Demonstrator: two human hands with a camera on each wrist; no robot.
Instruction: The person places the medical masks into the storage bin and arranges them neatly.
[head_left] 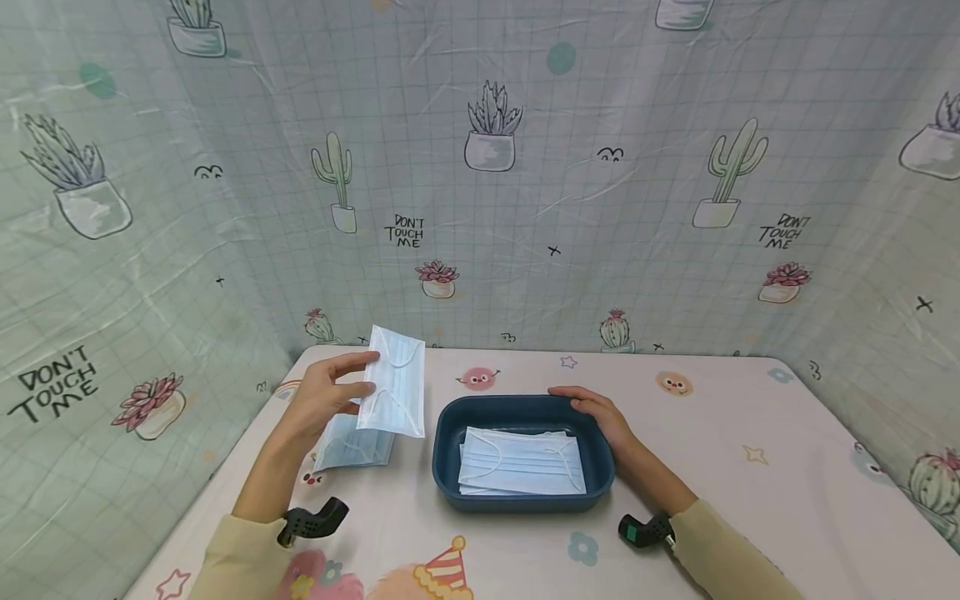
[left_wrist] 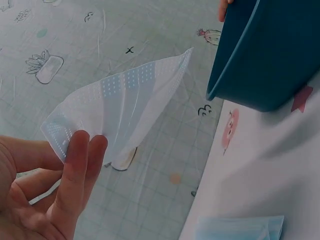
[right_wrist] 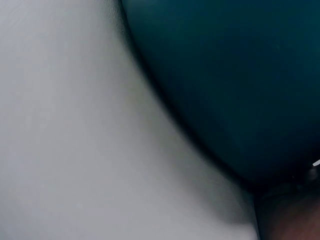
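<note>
My left hand [head_left: 324,396] pinches a light-blue pleated face mask [head_left: 397,387] by its left edge, raised above the table; thumb and fingers meet on the mask [left_wrist: 125,100] in the left wrist view. Behind and below it, another blue mask [head_left: 352,446] lies on the table, partly covered. A dark-blue plastic box [head_left: 517,503] stands to the right, with a small stack of masks [head_left: 521,462] inside, ear loops showing on top. My right hand [head_left: 603,417] holds the box at its far right rim. In the right wrist view the box wall [right_wrist: 240,90] fills much of the picture.
The table [head_left: 720,500] wears a white cover with printed cartoon figures. Grey-green sheeting [head_left: 555,200] with cactus drawings hangs behind and at both sides. A black wrist camera [head_left: 315,521] sits on the left wrist, another camera [head_left: 645,531] on the right.
</note>
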